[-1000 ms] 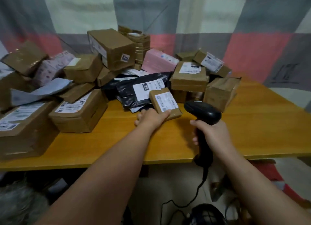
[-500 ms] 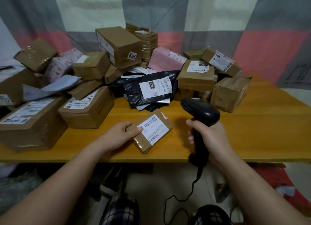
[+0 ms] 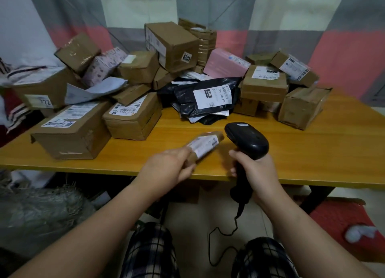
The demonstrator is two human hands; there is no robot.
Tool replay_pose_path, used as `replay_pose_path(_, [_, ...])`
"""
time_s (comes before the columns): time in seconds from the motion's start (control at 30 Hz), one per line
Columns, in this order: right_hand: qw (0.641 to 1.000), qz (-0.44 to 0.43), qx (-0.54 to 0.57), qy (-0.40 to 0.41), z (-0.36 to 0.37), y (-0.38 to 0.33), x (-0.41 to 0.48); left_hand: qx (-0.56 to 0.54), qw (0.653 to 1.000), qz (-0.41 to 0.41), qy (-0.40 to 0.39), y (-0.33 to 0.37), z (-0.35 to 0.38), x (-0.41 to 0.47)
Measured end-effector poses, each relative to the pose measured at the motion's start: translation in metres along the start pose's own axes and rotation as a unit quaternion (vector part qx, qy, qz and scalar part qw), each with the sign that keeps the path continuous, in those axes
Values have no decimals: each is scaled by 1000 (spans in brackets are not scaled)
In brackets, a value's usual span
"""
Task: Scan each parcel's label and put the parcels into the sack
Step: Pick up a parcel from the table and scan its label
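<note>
My left hand (image 3: 169,167) grips a small brown parcel (image 3: 205,145) with a white label, lifted over the table's front edge and tilted toward the scanner. My right hand (image 3: 255,170) holds the black corded barcode scanner (image 3: 246,140) by its handle; the scanner head sits just right of the parcel's far end. A grey woven sack (image 3: 39,211) lies on the floor at the lower left, below the table.
Several brown boxes, a pink parcel (image 3: 226,64) and black poly mailers (image 3: 205,96) are piled across the back and left of the wooden table (image 3: 312,153). The scanner's cable hangs down to the floor between my knees. A red mat lies at the right.
My left hand pulled the small parcel from the pile toward the front edge, lifted it off the table and turned it toward the scanner. The scanner hand stayed nearly in place.
</note>
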State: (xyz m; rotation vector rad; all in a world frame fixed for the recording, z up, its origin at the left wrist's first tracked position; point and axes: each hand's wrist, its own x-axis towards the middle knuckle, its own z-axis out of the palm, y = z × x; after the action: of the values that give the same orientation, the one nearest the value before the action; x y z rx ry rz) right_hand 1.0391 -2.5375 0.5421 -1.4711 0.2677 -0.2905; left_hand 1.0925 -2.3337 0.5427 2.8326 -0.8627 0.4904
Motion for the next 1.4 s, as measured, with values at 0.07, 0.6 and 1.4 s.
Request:
replay_pose_path(0.07, [1000, -6, 8, -6, 0, -2, -3, -109, 990, -77, 44, -7, -9, -3])
replay_pose_path(0.6, [996, -62, 58, 5, 37, -3, -10, -730, 612, -304, 7, 33, 0, 1])
replay_pose_path(1.4, [980, -114, -144, -76, 26, 9, -20, -676, 640, -360, 67, -48, 1, 31])
